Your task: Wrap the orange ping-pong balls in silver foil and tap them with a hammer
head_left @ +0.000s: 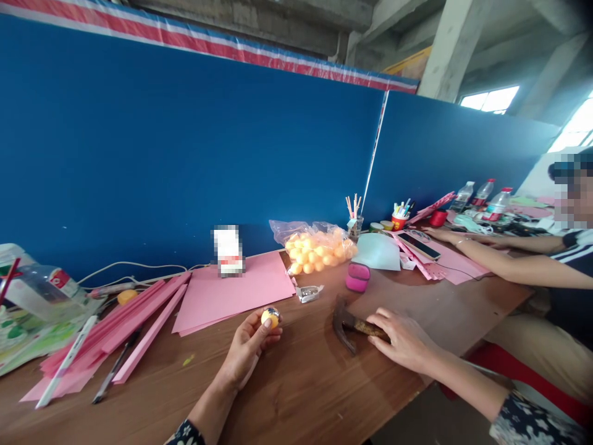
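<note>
Between the thumb and fingers of my left hand (245, 349) is a yellow-orange table tennis ball (269, 319), with a dark and silvery patch at its top right. What that patch is I cannot make out. My right hand (404, 340) is closed around the wooden handle of a claw hammer (343, 322), whose dark head rests on the brown table (319, 383). Just beyond my left hand lies a small clear packet with a shiny metal piece (309, 293). A magenta fabric band (357, 277) stands behind the hammer head.
A clear bag of orange balls (319, 250) sits at the back. Pink sheets (231, 290), folded pink strips (125, 315) and pens (69, 361) cover the left side. At right, a co-worker's forearm (491, 256) reaches past a phone (419, 245); plastic bottles (500, 204) stand behind.
</note>
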`<state>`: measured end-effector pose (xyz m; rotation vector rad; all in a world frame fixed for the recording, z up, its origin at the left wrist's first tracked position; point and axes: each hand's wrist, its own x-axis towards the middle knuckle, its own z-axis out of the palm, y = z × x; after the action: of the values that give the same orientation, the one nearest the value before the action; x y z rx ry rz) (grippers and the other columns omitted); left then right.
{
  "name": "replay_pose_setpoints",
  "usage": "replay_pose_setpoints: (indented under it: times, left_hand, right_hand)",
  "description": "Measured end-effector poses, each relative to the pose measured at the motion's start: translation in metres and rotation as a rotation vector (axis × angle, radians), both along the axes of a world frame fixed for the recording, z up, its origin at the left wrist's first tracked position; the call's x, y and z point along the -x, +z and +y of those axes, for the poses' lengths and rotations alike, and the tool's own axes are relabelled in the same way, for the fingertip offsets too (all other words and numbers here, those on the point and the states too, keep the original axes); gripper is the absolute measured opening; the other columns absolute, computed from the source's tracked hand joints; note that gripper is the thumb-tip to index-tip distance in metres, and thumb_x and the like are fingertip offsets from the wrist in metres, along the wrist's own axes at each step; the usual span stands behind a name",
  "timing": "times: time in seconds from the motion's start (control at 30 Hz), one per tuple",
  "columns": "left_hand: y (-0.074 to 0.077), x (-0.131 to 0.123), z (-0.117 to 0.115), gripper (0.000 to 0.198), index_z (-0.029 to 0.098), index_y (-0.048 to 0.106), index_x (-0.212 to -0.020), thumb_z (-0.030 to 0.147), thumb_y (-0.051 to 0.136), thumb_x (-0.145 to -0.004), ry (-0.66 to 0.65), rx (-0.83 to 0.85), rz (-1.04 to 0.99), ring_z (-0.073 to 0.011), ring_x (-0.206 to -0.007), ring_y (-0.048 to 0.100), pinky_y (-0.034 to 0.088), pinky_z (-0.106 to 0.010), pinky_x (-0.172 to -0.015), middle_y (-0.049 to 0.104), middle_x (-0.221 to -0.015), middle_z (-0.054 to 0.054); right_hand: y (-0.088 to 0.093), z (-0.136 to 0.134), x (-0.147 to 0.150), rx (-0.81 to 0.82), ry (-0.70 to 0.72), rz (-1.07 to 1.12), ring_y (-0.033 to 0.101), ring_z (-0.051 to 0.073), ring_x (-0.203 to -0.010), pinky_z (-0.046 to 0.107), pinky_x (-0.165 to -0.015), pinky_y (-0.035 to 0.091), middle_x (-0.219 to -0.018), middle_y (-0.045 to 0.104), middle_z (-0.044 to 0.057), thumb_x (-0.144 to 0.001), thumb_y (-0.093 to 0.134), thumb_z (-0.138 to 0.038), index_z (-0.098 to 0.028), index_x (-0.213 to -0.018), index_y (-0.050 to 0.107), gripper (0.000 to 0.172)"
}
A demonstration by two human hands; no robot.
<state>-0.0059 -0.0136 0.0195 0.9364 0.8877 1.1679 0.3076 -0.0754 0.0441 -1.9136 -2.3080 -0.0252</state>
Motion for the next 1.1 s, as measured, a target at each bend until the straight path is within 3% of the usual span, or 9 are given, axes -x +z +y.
replay_pose_setpoints:
  times: [0.2, 0.37, 0.63, 0.77, 0.9, 1.1]
  left_hand:
    - [0.003, 0.001, 0.000, 0.038, 0.014, 0.061, -0.094, 0.038, 0.068, -0.065, -0.007, 0.009, 0.019, -0.0140, -0.072, 0.060, 0.050, -0.025, -0.066, 0.064, -0.092, -0.008]
    - [0.002, 0.001, 0.000, 0.038, 0.014, 0.060, -0.096, 0.037, 0.068, -0.066, -0.026, 0.021, 0.014, -0.0137, -0.072, 0.060, 0.049, -0.025, -0.067, 0.063, -0.092, -0.007]
    - [-0.003, 0.002, 0.003, 0.041, 0.014, 0.059, -0.097, 0.039, 0.067, -0.066, -0.025, 0.012, 0.017, -0.0146, -0.073, 0.061, 0.048, -0.025, -0.067, 0.064, -0.093, -0.009]
    - [-0.004, 0.007, 0.004, 0.037, 0.014, 0.058, -0.099, 0.037, 0.064, -0.070, -0.092, 0.000, 0.008, -0.0147, -0.076, 0.061, 0.048, -0.027, -0.070, 0.063, -0.097, -0.009]
    - [-0.005, 0.008, 0.003, 0.036, 0.014, 0.058, -0.101, 0.037, 0.062, -0.072, -0.123, -0.038, 0.022, -0.0148, -0.077, 0.060, 0.048, -0.027, -0.071, 0.061, -0.098, -0.009]
    - [-0.006, 0.007, 0.003, 0.037, 0.015, 0.058, -0.101, 0.037, 0.063, -0.072, -0.124, -0.052, 0.021, -0.0151, -0.076, 0.060, 0.048, -0.027, -0.070, 0.062, -0.096, -0.009]
  right_hand:
    - [0.005, 0.000, -0.002, 0.037, -0.022, 0.002, 0.057, 0.018, -0.074, 0.027, -0.066, 0.039, -0.086, 0.056, 0.003, -0.080, 0.048, -0.035, -0.023, -0.093, 0.059, 0.021]
    - [0.026, 0.014, 0.002, 0.057, -0.021, 0.155, 0.058, 0.016, -0.077, 0.025, -0.064, 0.041, -0.094, 0.058, 0.002, -0.079, 0.049, -0.042, -0.026, -0.097, 0.057, 0.026]
    - [0.047, 0.069, 0.050, -0.047, 0.144, 0.102, 0.057, 0.016, -0.078, 0.024, -0.066, 0.040, -0.088, 0.061, 0.003, -0.081, 0.051, -0.030, -0.021, -0.093, 0.059, 0.017]
    - [0.049, 0.075, 0.074, -0.024, 0.225, 0.039, 0.057, 0.018, -0.082, 0.025, -0.071, 0.040, -0.090, 0.060, 0.006, -0.080, 0.052, -0.025, -0.018, -0.097, 0.058, 0.019]
    - [0.044, 0.057, 0.068, -0.049, 0.264, 0.032, 0.056, 0.017, -0.086, 0.026, -0.074, 0.039, -0.095, 0.059, 0.005, -0.085, 0.039, -0.018, -0.022, -0.100, 0.056, 0.023]
    - [0.009, 0.022, 0.020, 0.092, 0.051, 0.086, 0.056, 0.022, -0.094, 0.031, -0.074, 0.043, -0.103, 0.059, 0.006, -0.079, 0.048, -0.029, -0.023, -0.106, 0.047, 0.027]
